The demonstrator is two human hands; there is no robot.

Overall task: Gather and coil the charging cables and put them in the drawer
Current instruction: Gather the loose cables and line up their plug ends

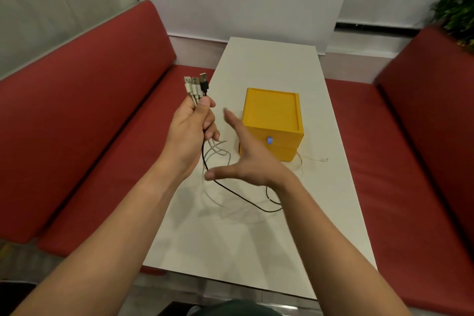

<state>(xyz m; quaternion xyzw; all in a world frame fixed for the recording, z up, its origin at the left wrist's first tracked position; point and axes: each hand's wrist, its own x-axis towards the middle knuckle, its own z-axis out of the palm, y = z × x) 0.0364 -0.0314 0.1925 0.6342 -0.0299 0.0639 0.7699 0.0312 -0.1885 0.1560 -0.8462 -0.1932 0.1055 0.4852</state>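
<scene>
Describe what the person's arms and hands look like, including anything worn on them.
The left hand and right hand are bare: no gloves, rings or watch show. The left forearm and right forearm are uncovered too, no sleeve in view down to the picture's lower edge.

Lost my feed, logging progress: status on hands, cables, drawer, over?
Left hand grips charging cables below their USB plugs, tails trailing on table. Right hand open, empty. Yellow drawer box shut; white cable end beside it.
</scene>
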